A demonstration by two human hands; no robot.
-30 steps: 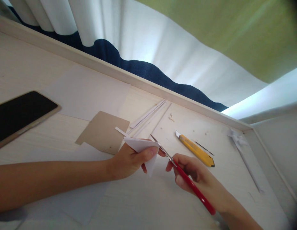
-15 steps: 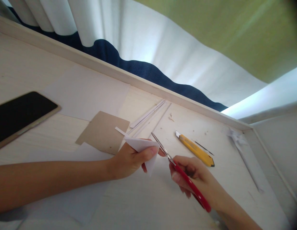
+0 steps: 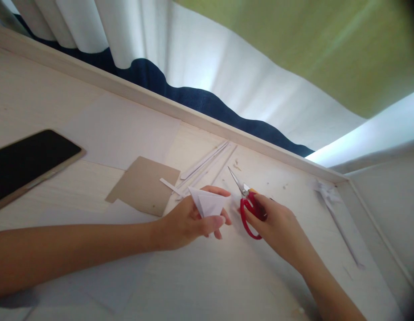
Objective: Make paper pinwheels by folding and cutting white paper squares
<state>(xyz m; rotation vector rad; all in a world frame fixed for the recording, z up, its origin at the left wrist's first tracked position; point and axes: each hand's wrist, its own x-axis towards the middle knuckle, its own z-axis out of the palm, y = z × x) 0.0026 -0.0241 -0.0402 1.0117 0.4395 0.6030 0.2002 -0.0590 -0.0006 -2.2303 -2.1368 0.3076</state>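
My left hand (image 3: pixel 190 220) pinches a folded piece of white paper (image 3: pixel 207 203) between thumb and fingers, above the table. The paper has a triangular shape with layered folds. My right hand (image 3: pixel 276 223) grips red-handled scissors (image 3: pixel 251 218) just to the right of it. Their blades look closed and point up and to the left, apart from the paper. Behind the scissors and right hand, a yellow utility knife (image 3: pixel 252 191) is mostly hidden. A short paper strip (image 3: pixel 170 185) lies left of the paper, over the edge of a grey-brown card (image 3: pixel 143 185).
A phone (image 3: pixel 33 160) lies at the left, beside a white sheet (image 3: pixel 123 133). Several thin paper strips (image 3: pixel 207 160) lie near the raised table edge (image 3: pixel 200 127). A long rolled paper piece (image 3: pixel 340 227) is at the right. Curtains (image 3: pixel 207 53) hang behind.
The scissors have come away from the paper and turned in my right hand, now covering most of the utility knife. In my left hand the folded paper has been turned, showing its layers.
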